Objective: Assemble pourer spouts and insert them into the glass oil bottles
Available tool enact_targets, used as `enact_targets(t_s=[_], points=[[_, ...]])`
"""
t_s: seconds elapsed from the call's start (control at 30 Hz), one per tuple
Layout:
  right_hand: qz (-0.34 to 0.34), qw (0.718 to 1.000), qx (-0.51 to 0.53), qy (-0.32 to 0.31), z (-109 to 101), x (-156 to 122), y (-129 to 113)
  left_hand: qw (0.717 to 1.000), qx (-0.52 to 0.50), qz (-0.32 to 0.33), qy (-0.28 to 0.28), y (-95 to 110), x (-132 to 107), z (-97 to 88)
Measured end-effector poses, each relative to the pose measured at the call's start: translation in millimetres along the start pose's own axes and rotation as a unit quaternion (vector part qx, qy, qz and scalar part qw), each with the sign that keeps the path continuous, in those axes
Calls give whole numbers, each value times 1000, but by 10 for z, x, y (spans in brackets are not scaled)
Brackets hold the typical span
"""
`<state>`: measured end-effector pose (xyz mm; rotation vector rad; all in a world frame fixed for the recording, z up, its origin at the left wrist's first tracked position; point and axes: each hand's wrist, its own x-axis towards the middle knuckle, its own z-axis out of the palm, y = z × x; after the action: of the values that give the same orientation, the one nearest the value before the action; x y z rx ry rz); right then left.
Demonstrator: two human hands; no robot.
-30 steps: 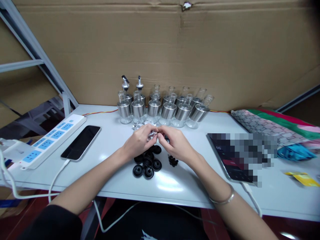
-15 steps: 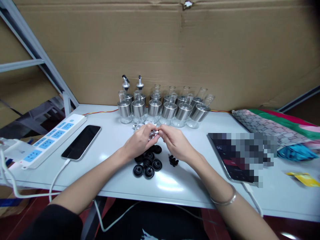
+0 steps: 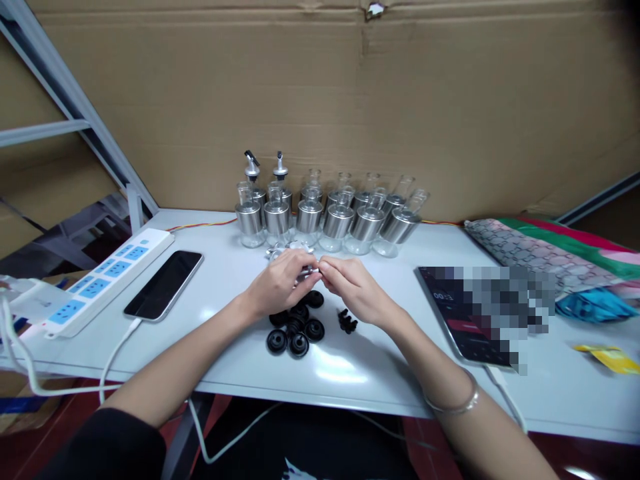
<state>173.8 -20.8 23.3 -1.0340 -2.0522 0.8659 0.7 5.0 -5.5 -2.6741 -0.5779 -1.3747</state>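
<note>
In the head view, the left hand (image 3: 277,283) pinches a small silver piece (image 3: 308,271) (mostly hidden by the fingers) above the worktop (image 3: 360,367). The right hand's (image 3: 356,287) fingertips gather at its end; their grip I cannot tell. Black discs (image 3: 299,343) lie nearer, bottles (image 3: 338,223) behind.

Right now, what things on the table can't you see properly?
All in the head view:
Small silvery part: mostly hidden by the bare left hand and bare right hand.
Little black clustered pieces: too small to tell their shapes.
Black-screened rectangular device: pixelated blocks hide part of it.
Flat yellow packet: blurred, cut off by the right edge.
</note>
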Motion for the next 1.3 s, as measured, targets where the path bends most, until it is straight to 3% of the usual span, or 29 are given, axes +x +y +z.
enact_targets(t_s=[0.43, 0.6, 0.83, 1.3], points=[[29, 998, -50, 35, 19, 17, 39, 997, 53, 47, 17, 15, 31, 3], [40, 996, -45, 67, -7, 19, 81, 997, 41, 13, 61, -37, 16, -12], [33, 998, -29, 51, -10, 20, 47, 998, 54, 39, 15, 2, 47, -26], [20, 997, -68, 23, 5, 26, 61, 997, 53, -7, -54, -20, 14, -13]])
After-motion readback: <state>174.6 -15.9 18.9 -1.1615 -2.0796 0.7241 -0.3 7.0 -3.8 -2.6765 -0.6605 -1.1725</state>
